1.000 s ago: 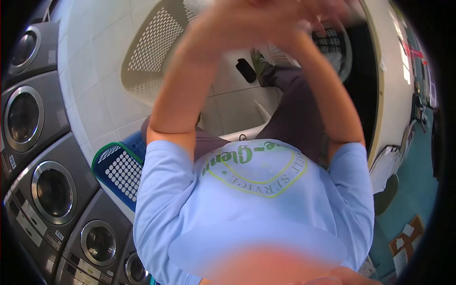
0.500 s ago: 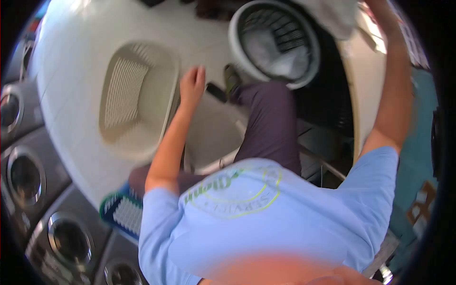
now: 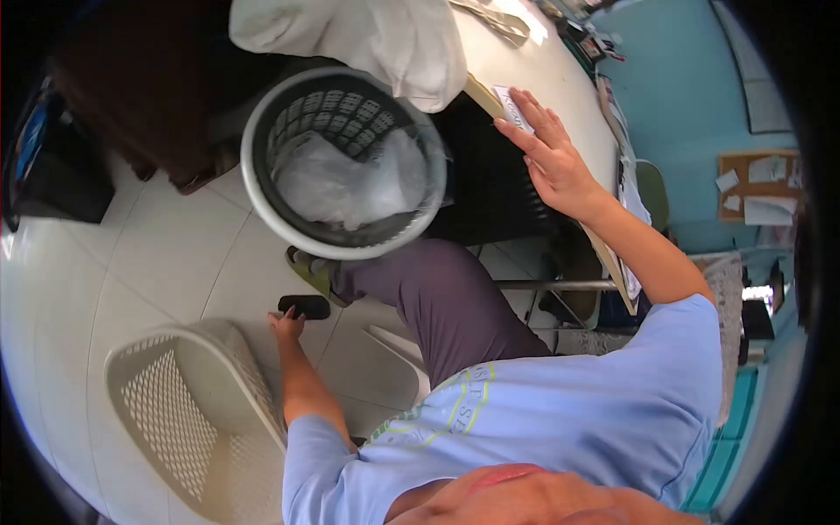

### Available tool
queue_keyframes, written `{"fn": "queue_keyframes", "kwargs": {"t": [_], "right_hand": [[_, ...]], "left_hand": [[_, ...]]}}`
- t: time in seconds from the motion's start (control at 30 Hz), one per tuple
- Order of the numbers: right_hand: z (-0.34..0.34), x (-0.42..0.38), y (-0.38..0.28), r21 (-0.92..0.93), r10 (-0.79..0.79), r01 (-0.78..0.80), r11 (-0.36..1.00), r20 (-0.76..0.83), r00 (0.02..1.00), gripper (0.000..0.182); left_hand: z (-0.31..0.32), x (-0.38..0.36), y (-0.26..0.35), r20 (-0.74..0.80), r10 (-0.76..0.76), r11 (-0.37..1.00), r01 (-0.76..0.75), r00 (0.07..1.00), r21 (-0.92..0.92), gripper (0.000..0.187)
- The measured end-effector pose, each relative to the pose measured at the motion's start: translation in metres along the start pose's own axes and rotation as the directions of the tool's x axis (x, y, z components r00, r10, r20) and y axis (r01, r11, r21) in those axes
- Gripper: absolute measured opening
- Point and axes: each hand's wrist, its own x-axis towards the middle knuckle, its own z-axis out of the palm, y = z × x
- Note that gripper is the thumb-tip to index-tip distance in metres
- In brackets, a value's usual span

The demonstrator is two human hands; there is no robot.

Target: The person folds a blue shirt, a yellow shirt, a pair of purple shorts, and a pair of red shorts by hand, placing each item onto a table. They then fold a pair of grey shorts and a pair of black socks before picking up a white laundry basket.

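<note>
My left hand (image 3: 287,325) reaches down beside the beige basket (image 3: 166,420). Its bent fingers are at the near end of a black oblong object (image 3: 306,306) on the floor; the exact kind does not show. That object lies close to my foot in a green sandal (image 3: 311,273). My right hand (image 3: 560,168) rests with outstretched fingers at the edge of the white table (image 3: 534,66). Under its fingers is a small white label (image 3: 511,107) with handwriting.
A round grey basket (image 3: 255,175) holding clear plastic bags (image 3: 350,179) stands ahead of my knee. White cloth (image 3: 350,35) hangs above it. A dark bin (image 3: 61,179) stands at the far left, and a cork board (image 3: 759,186) hangs on the blue wall.
The view has swung toward the table and wall. My left hand has gone from a loose fist above the floor down to the black object. My right hand has come fully into view.
</note>
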Motion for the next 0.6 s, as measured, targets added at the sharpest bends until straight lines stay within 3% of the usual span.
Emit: {"fn": "queue_keyframes", "kwargs": {"t": [0.1,0.2,0.3,0.4,0.5,0.53,0.6], "right_hand": [[0.001,-0.002,0.002,0.011,-0.035,0.035,0.999,-0.021,0.999,0.069],[0.0,-0.003,0.006,0.018,-0.055,0.055,0.998,-0.016,0.998,0.066],[-0.002,-0.005,0.006,-0.005,-0.042,0.042,0.999,-0.003,0.999,0.066],[-0.004,-0.008,0.005,-0.013,-0.031,0.031,0.999,-0.007,0.999,0.063],[-0.001,-0.011,0.01,-0.007,-0.034,0.034,0.999,-0.033,0.999,0.065],[-0.001,-0.013,0.01,0.008,-0.038,0.039,0.999,-0.05,0.998,0.066],[0.002,-0.017,0.014,0.064,-0.059,0.066,0.996,-0.106,0.993,0.067]], "left_hand": [[-0.02,-0.046,0.039,-0.036,-0.082,0.997,0.082,0.996,-0.009,0.055],[0.042,-0.002,0.012,-0.329,0.236,0.963,-0.174,0.915,0.206,0.048],[0.04,0.002,0.014,-0.318,0.22,0.975,-0.217,0.922,0.048,0.04],[0.013,-0.018,0.031,-0.479,0.131,0.929,-0.277,0.868,-0.247,0.037],[-0.039,-0.064,0.069,-0.7,0.284,0.714,-0.632,0.655,-0.302,0.044],[-0.083,-0.127,0.102,-0.646,0.275,0.716,-0.6,0.712,-0.357,0.062],[-0.122,-0.176,0.124,-0.614,0.233,0.606,-0.607,0.754,-0.514,0.071]]}}
